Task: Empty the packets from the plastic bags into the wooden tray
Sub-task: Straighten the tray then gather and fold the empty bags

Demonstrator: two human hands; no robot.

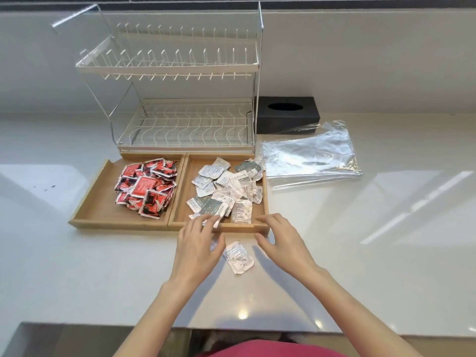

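Two wooden trays sit side by side in front of me. The left tray (98, 202) holds a pile of red packets (146, 186). The right tray (265, 202) holds several white and grey packets (229, 186). My left hand (198, 246) reaches over the right tray's front edge and pinches a white packet (212, 222) between fingers and thumb. Another white packet (239, 256) lies on the counter between my hands. My right hand (280, 238) hovers at the tray's front right corner, fingers loosely curved, holding nothing. A flat stack of clear plastic bags (309, 161) lies right of the trays.
A white two-tier wire dish rack (180, 124) stands behind the trays. A black tissue box (286, 114) sits to its right, behind the bags. The white counter (373, 240) ends at a near edge above a metal surface (64, 338).
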